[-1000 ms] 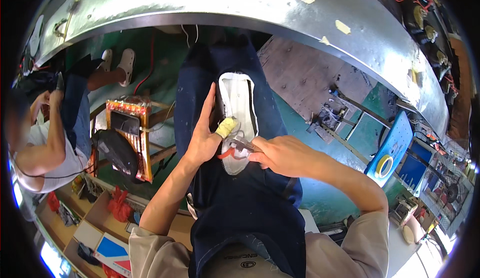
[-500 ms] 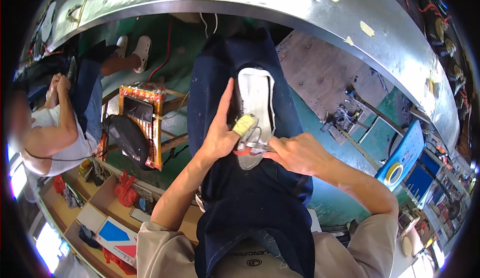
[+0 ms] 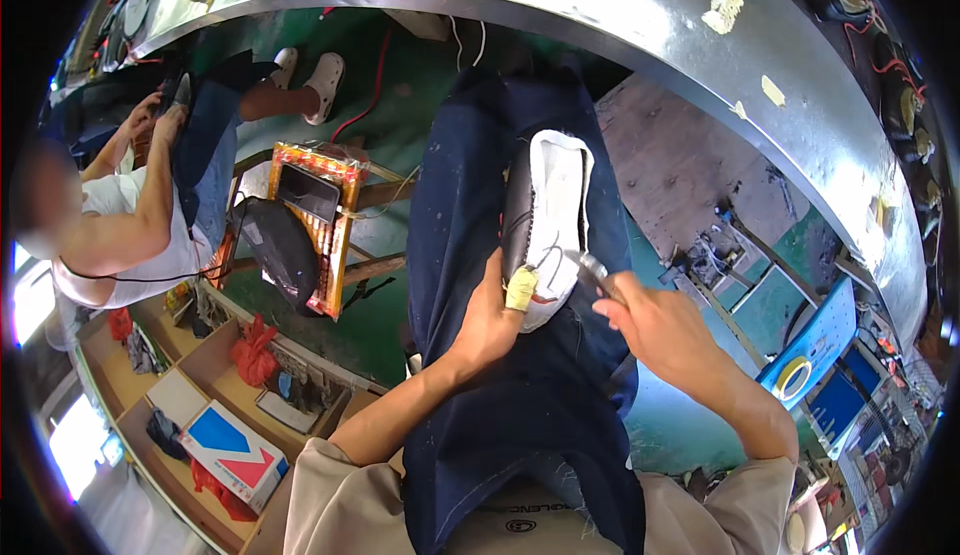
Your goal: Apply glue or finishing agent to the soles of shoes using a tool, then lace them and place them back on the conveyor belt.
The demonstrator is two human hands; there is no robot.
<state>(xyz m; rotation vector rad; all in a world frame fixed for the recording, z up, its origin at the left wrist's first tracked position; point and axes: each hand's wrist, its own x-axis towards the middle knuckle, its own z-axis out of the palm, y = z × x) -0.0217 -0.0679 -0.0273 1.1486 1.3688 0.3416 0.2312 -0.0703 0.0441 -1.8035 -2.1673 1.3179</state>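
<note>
One white-lined black shoe (image 3: pixel 550 223) lies on the lap (image 3: pixel 458 200); the left hand (image 3: pixel 490 325) grasps its left side. The right hand (image 3: pixel 652 323) clenches one metal tool (image 3: pixel 594 268) just beside. One beige shirt (image 3: pixel 500 537) bears small lettering (image 3: pixel 520 526).

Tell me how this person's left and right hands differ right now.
The left hand has a yellow wrap around its thumb; the right hand shows none.
The left hand holds the black-and-white shoe by its side; the right hand grips a small grey tool.
Both are ungloved and near the lower end of the shoe.
</note>
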